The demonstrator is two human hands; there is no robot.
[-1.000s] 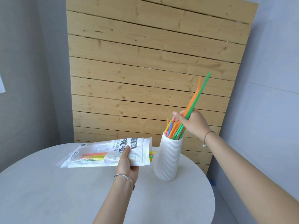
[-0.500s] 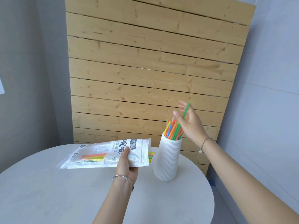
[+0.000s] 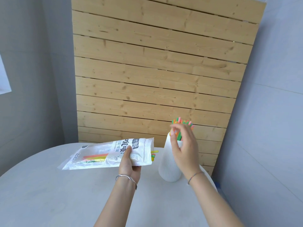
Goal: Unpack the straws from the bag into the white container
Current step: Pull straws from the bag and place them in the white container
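Dropped lower now, her empty, loose-fingered right hand (image 3: pixel 184 150) fronts the straw-filled white ribbed container (image 3: pixel 168 167) while her left hand (image 3: pixel 129 163) grips the plastic bag (image 3: pixel 105 153) holding the remaining straws (image 3: pixel 95 157) above the table (image 3: pixel 49 194).

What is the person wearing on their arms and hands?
Both forearms are bare, with no sleeves or gloves in view. The left wrist carries a thin silver bangle. The right wrist has a fine cord-like bracelet, greyish with a reddish stretch. No rings are visible on either hand.
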